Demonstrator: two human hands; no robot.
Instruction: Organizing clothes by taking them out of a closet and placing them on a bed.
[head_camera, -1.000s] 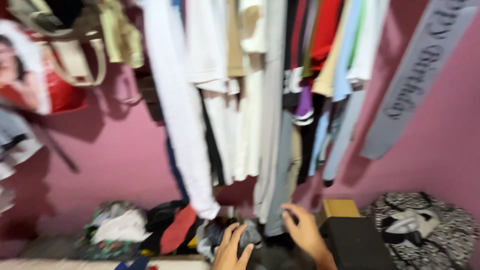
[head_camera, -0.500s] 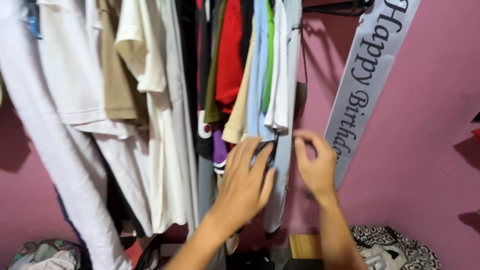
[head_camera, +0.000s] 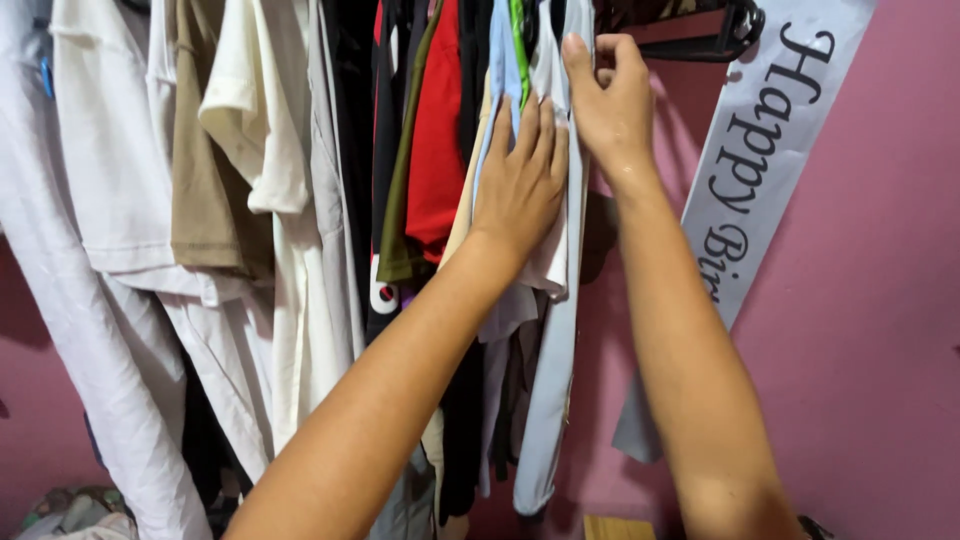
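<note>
Both hands (head_camera: 520, 185) (head_camera: 612, 95) touch hanging clothes (head_camera: 545, 250) against pink wall (head_camera: 880, 300).

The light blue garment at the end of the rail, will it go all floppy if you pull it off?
Probably floppy: the light blue garment hangs long and limp below the left hand. It likely weighs little, since the cloth looks thin. It may swing or slide along when pushed, as the right hand grips near its top by the dark hanger.

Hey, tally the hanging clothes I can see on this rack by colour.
White or cream: 4
Tan: 1
Grey: 1
Black: 1
Olive: 1
Red: 1
Green: 1
Light blue: 2
Total: 12, roughly; layers overlap.
</note>
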